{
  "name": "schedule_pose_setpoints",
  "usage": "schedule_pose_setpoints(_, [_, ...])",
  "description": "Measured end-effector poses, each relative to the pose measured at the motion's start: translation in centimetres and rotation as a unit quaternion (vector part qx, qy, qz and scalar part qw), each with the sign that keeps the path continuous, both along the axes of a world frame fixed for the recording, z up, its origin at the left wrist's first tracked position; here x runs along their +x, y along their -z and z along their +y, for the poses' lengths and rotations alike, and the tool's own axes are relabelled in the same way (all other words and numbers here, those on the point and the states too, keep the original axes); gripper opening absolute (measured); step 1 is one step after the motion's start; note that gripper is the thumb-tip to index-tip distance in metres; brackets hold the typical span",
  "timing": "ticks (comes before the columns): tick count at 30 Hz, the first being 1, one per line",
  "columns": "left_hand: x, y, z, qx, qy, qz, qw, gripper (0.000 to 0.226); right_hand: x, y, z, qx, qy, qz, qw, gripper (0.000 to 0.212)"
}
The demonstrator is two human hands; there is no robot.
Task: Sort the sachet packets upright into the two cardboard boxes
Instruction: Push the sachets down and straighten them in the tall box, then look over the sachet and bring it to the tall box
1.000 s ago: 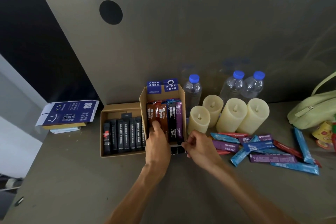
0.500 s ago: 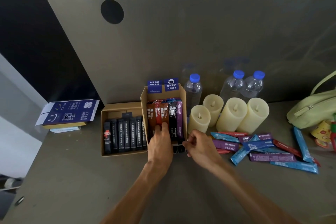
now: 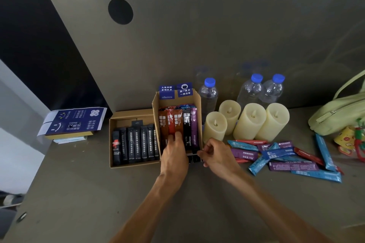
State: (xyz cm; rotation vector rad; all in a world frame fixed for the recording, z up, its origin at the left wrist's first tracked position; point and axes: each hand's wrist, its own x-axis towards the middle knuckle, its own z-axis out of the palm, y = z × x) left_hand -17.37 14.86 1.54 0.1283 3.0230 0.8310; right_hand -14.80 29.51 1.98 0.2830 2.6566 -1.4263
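Two open cardboard boxes stand side by side. The left box [image 3: 113,144] holds a row of black sachets [image 3: 138,144]. The right box [image 3: 197,102] holds brown, red, black and purple sachets [image 3: 171,120] standing side by side. My left hand [image 3: 174,154] reaches into the right box, its fingertips pressing on the brown and red sachets. My right hand [image 3: 214,154] pinches the front right corner of the right box. A loose pile of blue, purple and red sachets [image 3: 282,157] lies on the table to the right.
Several cream candles [image 3: 248,120] and three blue-capped water bottles [image 3: 208,94] stand behind the pile. A green bag [image 3: 339,114] sits at far right. A blue printed box [image 3: 73,122] lies at left. A grey wall rises behind.
My left hand has slid a little rightward across the sachets in the right box. My right hand has stayed at the box's front corner.
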Motion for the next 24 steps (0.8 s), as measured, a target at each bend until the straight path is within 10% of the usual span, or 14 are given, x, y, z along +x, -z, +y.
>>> schedule_pose_setpoints(24, [4.2, 0.6, 14.9, -0.024, 0.216, -0.009, 0.976, 0.028, 8.7, 1.8, 14.3, 0.023, 0.186, -0.045, 0.981, 0.015])
